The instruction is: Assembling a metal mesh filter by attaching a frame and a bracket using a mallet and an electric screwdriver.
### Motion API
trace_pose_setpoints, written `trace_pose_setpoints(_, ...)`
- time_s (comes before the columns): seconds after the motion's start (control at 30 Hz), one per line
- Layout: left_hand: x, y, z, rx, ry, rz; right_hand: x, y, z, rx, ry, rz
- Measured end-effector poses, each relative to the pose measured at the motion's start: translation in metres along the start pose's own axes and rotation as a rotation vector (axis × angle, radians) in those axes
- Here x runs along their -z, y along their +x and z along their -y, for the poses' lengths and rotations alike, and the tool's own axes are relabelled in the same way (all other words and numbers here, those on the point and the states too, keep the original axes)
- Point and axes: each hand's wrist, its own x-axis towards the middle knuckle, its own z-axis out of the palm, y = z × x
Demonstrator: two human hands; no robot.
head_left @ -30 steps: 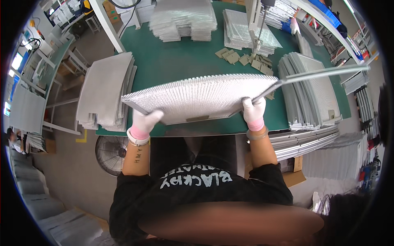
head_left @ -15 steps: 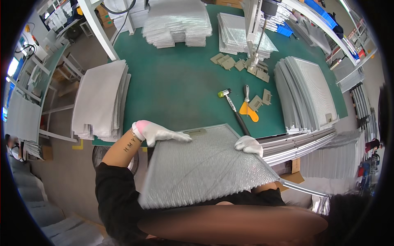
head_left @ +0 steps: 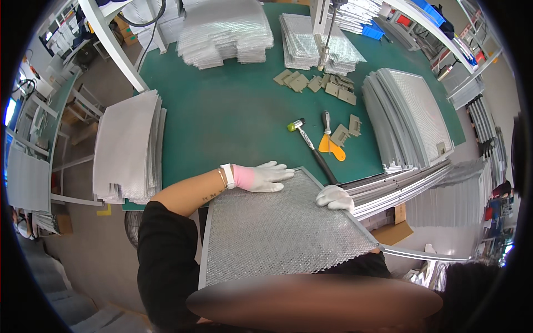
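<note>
There is one mesh panel under the fingers of both hands. Beyond the right fingers lie one mallet, one orange scraper and, close to it, two tan plates. Farther beyond these fingers is an overlapping group of tan pieces, which I cannot count exactly. To the right of the right fingers, and lower, is one cardboard box, partly hidden; its contents I cannot tell. The left hand has straight fingers, slightly spread, only resting flat on the panel's far edge. The right hand has fingers bent closely over the frame, holding it; its thumb is hidden.
</note>
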Motion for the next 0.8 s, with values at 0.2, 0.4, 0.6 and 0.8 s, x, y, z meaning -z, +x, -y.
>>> trace_pose_setpoints(0.2, 0.051, -0.058, -0.036, 0.158, -0.43, -0.08, 0.001, 0.039, -0.015, 0.01, 0.048, -0.029)
trace_pose_setpoints(0.4, 0.042, -0.135, -0.122, -0.437, -0.378, -1.219, -0.003, 0.086, -0.029, -0.463, -0.394, -0.207)
trace_pose_setpoints(0.6, 0.02, -0.109, -0.122, -0.119, -0.171, -1.806, -0.007, 0.088, -0.047, -0.569, -0.061, -0.301)
trace_pose_setpoints(0.8, 0.019, -0.111, -0.132, -0.184, -0.139, -1.668, -0.011, 0.071, -0.045, -0.497, 0.031, -0.336)
